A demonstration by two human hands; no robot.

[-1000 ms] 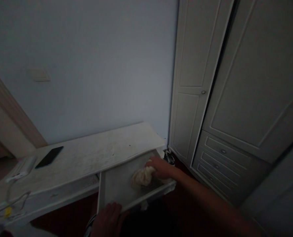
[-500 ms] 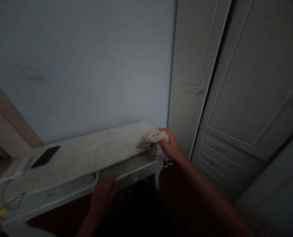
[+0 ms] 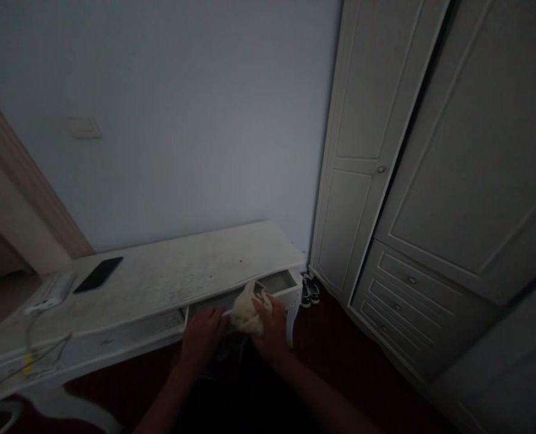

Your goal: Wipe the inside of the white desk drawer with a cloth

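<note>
Head view, right hand (image 3: 270, 328) gripping cloth (image 3: 248, 310) at drawer (image 3: 279, 282)

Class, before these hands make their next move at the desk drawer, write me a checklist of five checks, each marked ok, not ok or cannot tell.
1. Cloth secure: ok, bunched in the right hand.
2. Left hand at the drawer: ok, it is at the front edge, left of the cloth.
3. Drawer fully closed: not ok, its inside shows at the right end.
4. Drawer clear inside: cannot tell, the hands and cloth hide part of it.
5. Phone out of the way: ok, it lies towards the left end of the desktop, apart from both hands.
</note>
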